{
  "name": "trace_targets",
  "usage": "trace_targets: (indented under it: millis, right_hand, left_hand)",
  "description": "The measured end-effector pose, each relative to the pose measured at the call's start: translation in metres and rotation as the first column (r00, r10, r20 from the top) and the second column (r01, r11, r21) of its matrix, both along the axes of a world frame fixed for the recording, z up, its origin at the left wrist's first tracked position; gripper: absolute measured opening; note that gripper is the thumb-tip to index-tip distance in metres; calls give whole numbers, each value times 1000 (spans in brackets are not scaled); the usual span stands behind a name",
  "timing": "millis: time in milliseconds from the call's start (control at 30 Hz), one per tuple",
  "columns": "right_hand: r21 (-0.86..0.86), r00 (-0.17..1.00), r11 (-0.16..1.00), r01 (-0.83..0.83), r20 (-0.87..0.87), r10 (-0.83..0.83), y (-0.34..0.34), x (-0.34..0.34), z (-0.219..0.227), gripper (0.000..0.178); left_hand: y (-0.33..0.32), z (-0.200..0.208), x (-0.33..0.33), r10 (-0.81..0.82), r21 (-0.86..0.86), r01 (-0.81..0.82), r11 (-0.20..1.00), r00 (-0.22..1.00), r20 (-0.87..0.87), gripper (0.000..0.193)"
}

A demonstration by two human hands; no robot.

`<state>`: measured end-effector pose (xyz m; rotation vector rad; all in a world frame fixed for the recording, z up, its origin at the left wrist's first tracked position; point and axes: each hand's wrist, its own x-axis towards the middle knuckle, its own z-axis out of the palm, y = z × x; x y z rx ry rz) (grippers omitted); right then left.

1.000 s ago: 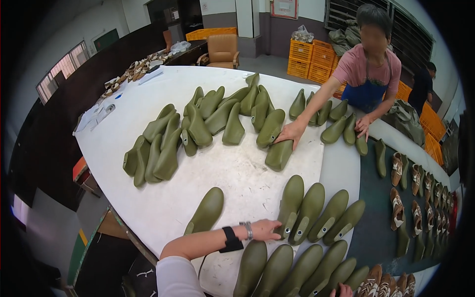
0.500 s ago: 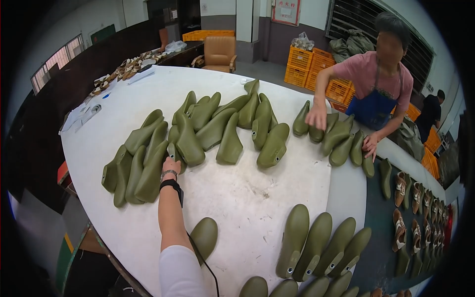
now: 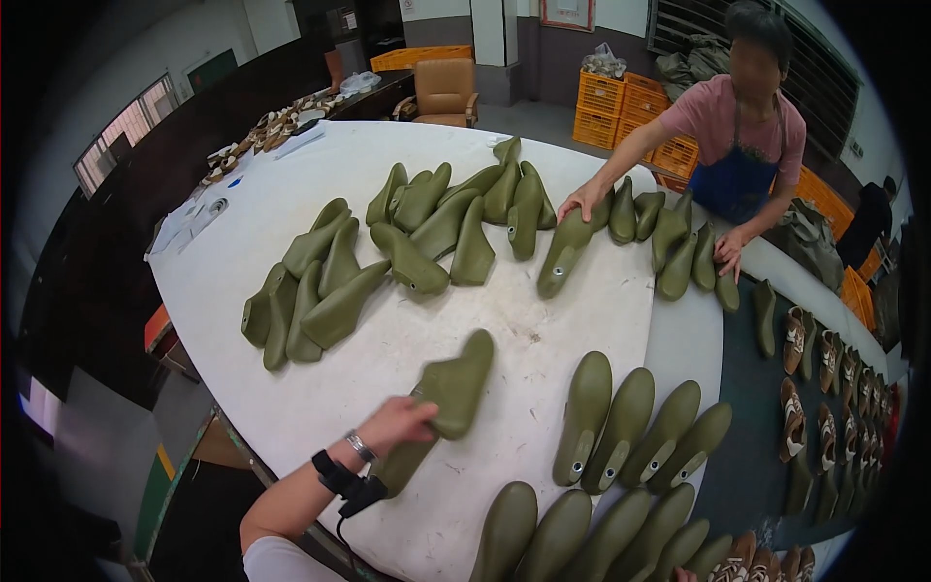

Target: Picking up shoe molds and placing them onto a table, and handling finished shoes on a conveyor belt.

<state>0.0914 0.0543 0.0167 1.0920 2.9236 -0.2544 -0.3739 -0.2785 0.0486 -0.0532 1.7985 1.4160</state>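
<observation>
- A left hand [image 3: 393,427], wearing a metal bracelet and black strap, is clamped on the near end of a smooth olive-green, foot-shaped shoe last [image 3: 461,383] above a wide, white-topped table [image 3: 529,364].
- Below it, a second olive-green last [image 3: 402,472] lies partly hidden by the hand; whether the two touch cannot be told. Good handling would lift the upper one well clear, sparing both surfaces a scrape.
- Only a sliver of the right hand [image 3: 685,575] shows at the lower edge, beside a near row of rounded olive-green lasts [image 3: 504,533]; its grip cannot be told.
- To the right, four olive-green lasts with metal-ringed holes [image 3: 624,422] stand as a pattern worth matching: rounded ends away, holes toward the worker. A turn of the wrist before setting down would serve better than nudging afterward.
- The hold looks one-sided, near one end, so the far tip could swing; a firm grip and a slow, low release seem wisest.
- Across the table, a co-worker in a pink shirt and blue apron [image 3: 742,179] rests a hand on another olive-green last [image 3: 564,257]; keeping the near side's reach short should leave both parties room.
</observation>
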Motion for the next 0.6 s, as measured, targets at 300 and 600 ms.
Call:
trace_targets:
  millis: [300, 600]
  right_hand:
    - [32, 999, 999, -9, -32, 10, 1, -1, 0, 33]
    - [30, 1000, 999, -12, 0, 12, 0, -3, -3, 33]
  left_hand:
    - [-68, -55, -150, -630, -695, -607, 386, 377, -679, 74]
    - [-100, -85, -195, -503, -925, -371, 82, 786, -360, 123]
